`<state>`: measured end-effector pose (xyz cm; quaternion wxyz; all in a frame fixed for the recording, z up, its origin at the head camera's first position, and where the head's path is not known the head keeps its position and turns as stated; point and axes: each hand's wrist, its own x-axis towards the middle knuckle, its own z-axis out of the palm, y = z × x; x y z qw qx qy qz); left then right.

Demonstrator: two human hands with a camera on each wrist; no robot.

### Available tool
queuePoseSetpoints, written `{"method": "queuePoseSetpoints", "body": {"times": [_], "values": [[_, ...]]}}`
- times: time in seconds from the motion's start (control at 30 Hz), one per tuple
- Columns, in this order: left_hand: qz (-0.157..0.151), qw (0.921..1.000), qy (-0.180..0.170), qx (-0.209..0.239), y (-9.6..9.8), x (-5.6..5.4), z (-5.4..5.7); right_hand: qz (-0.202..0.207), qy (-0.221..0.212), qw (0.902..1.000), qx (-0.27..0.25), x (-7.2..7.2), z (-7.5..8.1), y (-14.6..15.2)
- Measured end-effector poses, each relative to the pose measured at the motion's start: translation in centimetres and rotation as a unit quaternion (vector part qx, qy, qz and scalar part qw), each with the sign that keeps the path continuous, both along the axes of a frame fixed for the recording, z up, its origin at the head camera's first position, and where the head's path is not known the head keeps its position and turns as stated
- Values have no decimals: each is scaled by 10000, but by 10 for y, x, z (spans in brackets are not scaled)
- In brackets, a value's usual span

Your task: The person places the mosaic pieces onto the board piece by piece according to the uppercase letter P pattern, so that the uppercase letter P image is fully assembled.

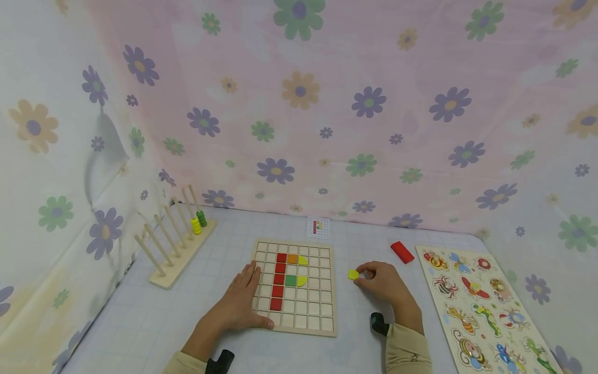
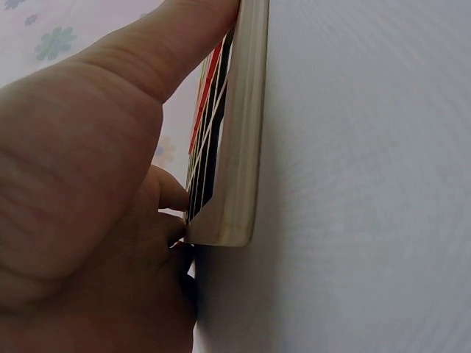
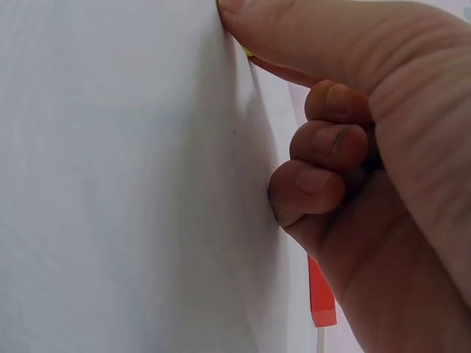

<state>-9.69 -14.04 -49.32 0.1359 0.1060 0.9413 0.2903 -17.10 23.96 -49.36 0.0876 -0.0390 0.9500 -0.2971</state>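
A wooden grid board (image 1: 314, 307) lies in the middle of the table in the head view. In it a column of red squares (image 1: 279, 279) stands beside an orange square (image 1: 292, 258), a green square (image 1: 290, 280) and two yellow rounded pieces (image 1: 302, 281). My left hand (image 1: 233, 306) rests at the board's lower left corner, fingers along the left side and thumb on the near edge. To the right of the board, my right hand (image 1: 386, 284) pinches a small yellow tile (image 1: 353, 275) between thumb and forefinger, close over the table. The other fingers are curled, as the right wrist view shows.
Behind the board lies a small pattern card (image 1: 318, 235). A red block (image 1: 402, 252) sits beyond my right hand. At the right is an insect puzzle board (image 1: 486, 311); on the left stands a pegged wooden rack (image 1: 164, 279) with yellow and green beads. Flowered cloth surrounds the table.
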Motion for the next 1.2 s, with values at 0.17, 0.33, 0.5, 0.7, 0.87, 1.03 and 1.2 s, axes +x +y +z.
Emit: {"method": "queuePoseSetpoints", "body": {"times": [0.17,0.33,0.5,0.7,0.87,1.03,1.2], "values": [[-11,10000,10,8,0,0,-1,49,26,10000,36,-1,-2,0],[-6,10000,7,36,0,0,-1,63,45,9999,140,-2,-2,-2],[2,10000,14,25,0,1,1,6,77,9999,139,-3,-2,-4],[-16,10000,29,-22,0,1,2,-75,64,9999,33,-1,-2,-9],[-30,9999,19,-126,1,0,1,31,135,9999,-37,-1,1,-19],[-21,9999,2,-140,1,0,2,143,152,9998,-60,-3,5,-29],[14,10000,-25,-92,1,1,3,293,212,9993,46,-3,10,-38]]}}
